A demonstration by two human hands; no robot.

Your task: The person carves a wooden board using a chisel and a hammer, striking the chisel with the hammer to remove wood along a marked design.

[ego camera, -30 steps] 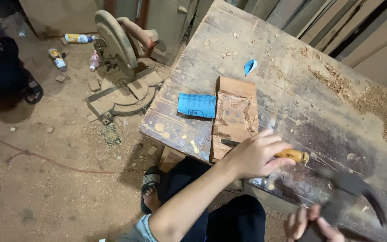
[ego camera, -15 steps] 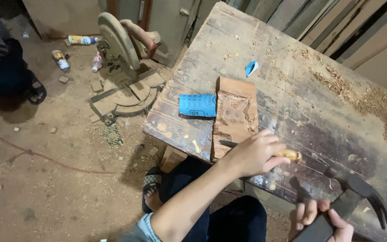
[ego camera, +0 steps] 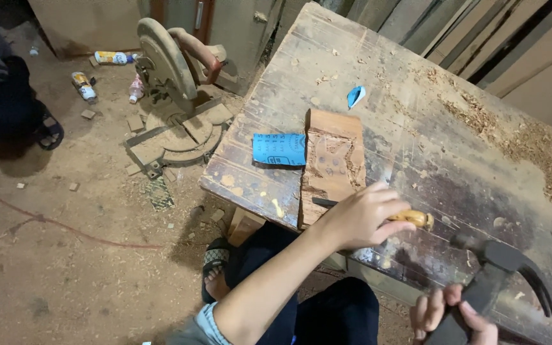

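A yellow-handled chisel (ego camera: 378,212) is gripped by left-hand fingers (ego camera: 378,207) against the carved brown wooden board (ego camera: 333,163); right-hand fingers (ego camera: 445,313) clasp a black claw hammer (ego camera: 499,268). A glancing blow risks struck knuckles.

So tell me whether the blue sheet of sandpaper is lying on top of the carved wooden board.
No: the blue sandpaper lies flat on the workbench beside the carved wooden board, along its left edge.
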